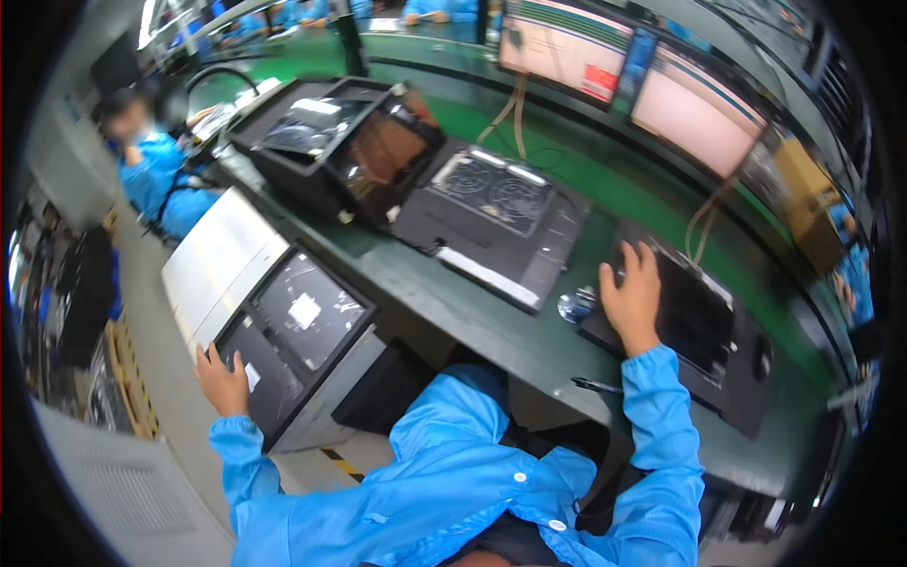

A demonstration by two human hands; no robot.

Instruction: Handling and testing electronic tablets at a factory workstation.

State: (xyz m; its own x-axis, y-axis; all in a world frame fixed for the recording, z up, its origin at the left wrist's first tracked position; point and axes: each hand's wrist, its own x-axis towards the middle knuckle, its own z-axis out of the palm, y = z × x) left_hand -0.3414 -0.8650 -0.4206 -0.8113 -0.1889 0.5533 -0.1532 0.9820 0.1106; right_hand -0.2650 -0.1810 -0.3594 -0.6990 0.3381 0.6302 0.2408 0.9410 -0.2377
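Blue jacket (444, 506) foremost, loose left hand (224, 385) sits at a black tray (276, 364), spread right hand (633, 295) over a dark panel (697, 321), seemingly positioning; lifting needs gripping.

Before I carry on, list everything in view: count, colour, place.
Monitors: two, lit pale screens, above the bench
Bench: one, green, centre to right
Open box: one, black, far left on the bench
Fan-patterned part: one, dark, on the bench's middle
Black panel: one, right on the bench
Clear item: at least one, beside the panel
Pen: one, black, bench's near edge
Cables: several, pale, below the monitors
Dark tray: one, on the left
Cardboard box: one, brown, far right
Co-workers: several, blue clothing, far left, top, right
Left hand: one, blue sleeve, at the tray's left edge
Right hand: one, blue sleeve, at the panel's left end
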